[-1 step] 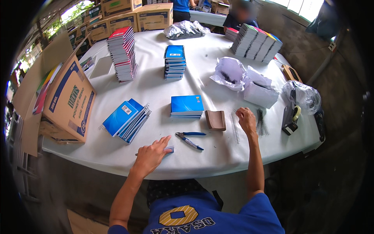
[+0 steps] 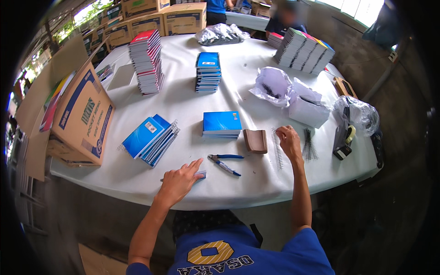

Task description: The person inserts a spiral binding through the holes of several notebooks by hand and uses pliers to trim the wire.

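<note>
My left hand is at the table's near edge, thumb and fingers around a thin blue-grey thing mostly hidden under the palm. Pinched together, the fingertips of my right hand are at the upper part of a clear spiral binding coil. Just right of that hand lies a bunch of black spiral coils. Blue-handled cutting pliers rest between my hands. Beyond them are a small pile of blue notebooks and a brown grooved block. Blue notebooks with coils lie fanned at the left.
An open carton stands at the left. Tall stacks of red notebooks, blue notebooks and multicoloured notebooks stand farther back. Crumpled paper wrapping holds black coils. A tape dispenser is right. Other people are behind the table.
</note>
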A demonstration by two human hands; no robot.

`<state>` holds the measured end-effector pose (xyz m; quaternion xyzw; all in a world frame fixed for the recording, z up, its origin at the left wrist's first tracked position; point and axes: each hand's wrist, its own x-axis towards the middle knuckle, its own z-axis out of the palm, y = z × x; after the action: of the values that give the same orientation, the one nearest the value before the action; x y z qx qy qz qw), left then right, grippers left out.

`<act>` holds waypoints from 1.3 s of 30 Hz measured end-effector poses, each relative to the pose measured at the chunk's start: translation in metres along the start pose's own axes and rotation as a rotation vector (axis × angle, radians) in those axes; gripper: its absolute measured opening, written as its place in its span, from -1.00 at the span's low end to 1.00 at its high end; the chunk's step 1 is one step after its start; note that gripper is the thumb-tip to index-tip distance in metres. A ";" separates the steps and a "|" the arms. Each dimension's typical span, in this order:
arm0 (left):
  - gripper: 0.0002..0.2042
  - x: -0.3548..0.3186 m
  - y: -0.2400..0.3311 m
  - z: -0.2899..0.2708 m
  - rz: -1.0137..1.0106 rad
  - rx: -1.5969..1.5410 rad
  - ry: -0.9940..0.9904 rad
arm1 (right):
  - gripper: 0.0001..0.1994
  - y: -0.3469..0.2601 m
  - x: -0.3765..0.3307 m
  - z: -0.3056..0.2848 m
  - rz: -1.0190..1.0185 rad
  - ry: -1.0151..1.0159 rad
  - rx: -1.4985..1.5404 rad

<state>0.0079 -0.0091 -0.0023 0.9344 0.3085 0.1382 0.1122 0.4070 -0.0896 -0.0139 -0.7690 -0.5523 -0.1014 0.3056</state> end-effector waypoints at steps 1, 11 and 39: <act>-0.47 -0.004 -0.001 -0.004 -0.093 0.023 -0.123 | -0.90 -0.045 0.001 -0.004 0.021 -0.078 0.225; -0.52 -0.003 0.005 -0.004 -0.088 0.049 -0.054 | -0.82 -0.172 -0.046 0.042 -0.273 -0.557 0.784; -0.52 0.000 0.000 0.002 -0.149 0.061 -0.082 | -0.82 -0.171 -0.053 0.046 -0.409 -0.496 0.645</act>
<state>0.0089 -0.0098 -0.0044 0.9167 0.3764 0.0818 0.1061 0.2229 -0.0697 -0.0152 -0.5106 -0.7527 0.2045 0.3618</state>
